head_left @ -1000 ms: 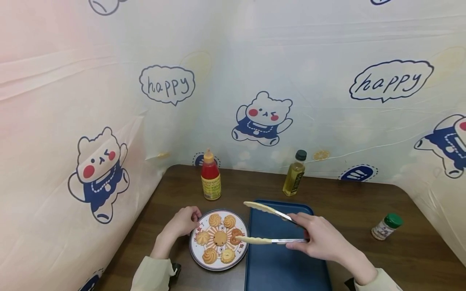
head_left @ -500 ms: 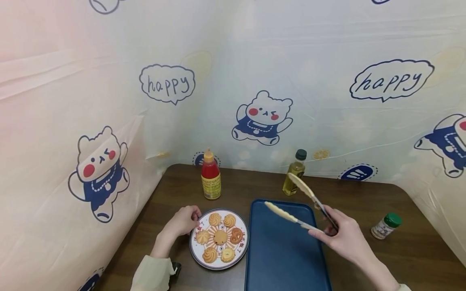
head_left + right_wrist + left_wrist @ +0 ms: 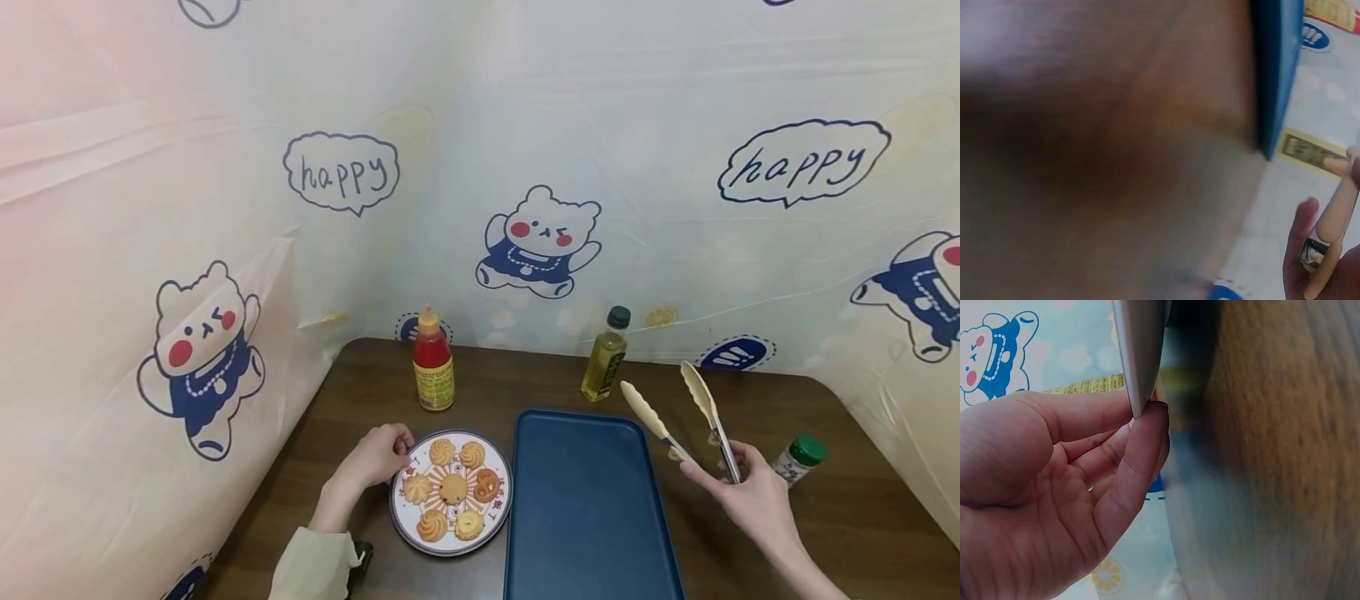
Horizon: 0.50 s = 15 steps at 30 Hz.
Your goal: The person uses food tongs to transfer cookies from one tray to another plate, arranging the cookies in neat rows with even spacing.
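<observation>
My left hand (image 3: 375,457) is at the left rim of a round plate (image 3: 408,525) holding several cookies and a pretzel-shaped biscuit (image 3: 487,485). In the left wrist view, thumb and fingertips pinch the edge of the plate (image 3: 1141,350). To the right of the blue tray (image 3: 592,508), my right hand (image 3: 761,500) grips a pair of tongs (image 3: 645,410) with cream tips. The tongs' arms are spread, with nothing between the tips. Only part of the hand and the tongs (image 3: 1335,219) shows in the right wrist view.
At the back stand a red sauce bottle (image 3: 434,367) with a yellow cap and an oil bottle (image 3: 604,362). A green-capped shaker (image 3: 808,452) sits right behind my right hand, partly hidden. A printed cloth (image 3: 645,167) hangs around the wooden table (image 3: 517,379).
My right hand has carried the tongs from over the plate and tray to the right, past the tray's edge, and their tips now point up and away. My left hand stays at the plate.
</observation>
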Tool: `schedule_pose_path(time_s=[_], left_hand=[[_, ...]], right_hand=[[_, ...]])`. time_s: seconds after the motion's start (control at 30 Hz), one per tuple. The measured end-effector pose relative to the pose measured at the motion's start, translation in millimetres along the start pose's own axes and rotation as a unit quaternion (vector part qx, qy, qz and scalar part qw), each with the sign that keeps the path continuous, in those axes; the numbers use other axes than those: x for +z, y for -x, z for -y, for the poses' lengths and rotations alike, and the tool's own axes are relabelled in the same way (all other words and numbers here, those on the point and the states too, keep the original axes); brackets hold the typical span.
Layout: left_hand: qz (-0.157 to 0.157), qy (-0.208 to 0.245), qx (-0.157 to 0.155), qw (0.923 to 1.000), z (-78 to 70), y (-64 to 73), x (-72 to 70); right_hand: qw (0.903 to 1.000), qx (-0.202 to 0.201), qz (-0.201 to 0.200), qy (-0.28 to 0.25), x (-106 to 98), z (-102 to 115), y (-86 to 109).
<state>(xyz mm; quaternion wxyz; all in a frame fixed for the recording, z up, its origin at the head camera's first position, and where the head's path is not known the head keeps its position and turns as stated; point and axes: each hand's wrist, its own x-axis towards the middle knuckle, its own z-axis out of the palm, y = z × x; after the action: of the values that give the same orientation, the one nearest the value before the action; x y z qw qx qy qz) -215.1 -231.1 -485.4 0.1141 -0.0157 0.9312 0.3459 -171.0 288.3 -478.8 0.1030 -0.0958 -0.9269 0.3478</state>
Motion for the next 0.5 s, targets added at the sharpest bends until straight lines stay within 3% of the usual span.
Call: schedule_pose_path(time_s=[0.27,0.5], left_hand=[[0.001,0.0,0.002,1.0,1.9,-1.7,-0.2],[-0.001,0.002,0.002,1.0,2.1,-2.3,0.6]], right_hand=[[0.9988,0.049,-0.005,0.008,8.1,-24.8,4.0],[0.9967,0.081,0.0,0.008,16.4,-33.0,10.5]])
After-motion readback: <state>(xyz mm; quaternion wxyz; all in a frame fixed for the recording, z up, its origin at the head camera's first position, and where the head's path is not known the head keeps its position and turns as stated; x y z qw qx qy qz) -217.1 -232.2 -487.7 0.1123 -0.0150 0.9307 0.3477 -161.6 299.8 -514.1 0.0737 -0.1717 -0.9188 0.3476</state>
